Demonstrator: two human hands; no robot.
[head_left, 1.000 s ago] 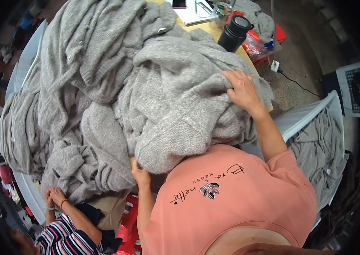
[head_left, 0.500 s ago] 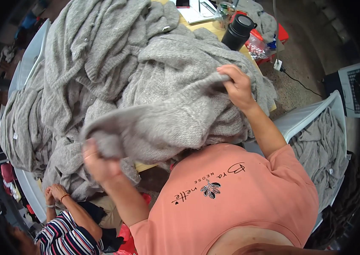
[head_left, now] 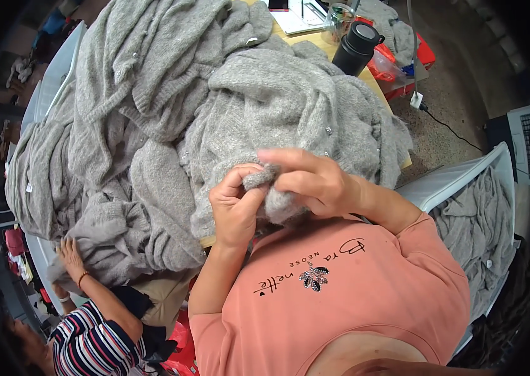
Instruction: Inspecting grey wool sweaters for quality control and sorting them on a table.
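A bunched piece of grey knitted garment point(head_left: 282, 205) is between my hands, close to my chest at the near edge of a big heap of grey knitwear point(head_left: 265, 94). My left hand point(head_left: 235, 210) is closed, pinching a folded edge of the garment between thumb and fingers. From the right, my right hand point(head_left: 322, 185) meets the same fold; its index finger reaches across the top and the other fingers curl against the knit. Its thumb is hidden. Small shiny beads point(head_left: 328, 131) dot the knitwear just beyond.
At lower left, a co-worker's hand point(head_left: 72, 257) rests on the heap. A black flask point(head_left: 356, 49), a clear jar point(head_left: 339, 22) and papers point(head_left: 296, 15) stand on the wooden table point(head_left: 315, 42). A white bin point(head_left: 440, 188) of grey knitwear is at right.
My hands have come together before my chest, from holding the garment stretched wide; it is now bunched between them. The co-worker's hand has moved up onto the knitwear.
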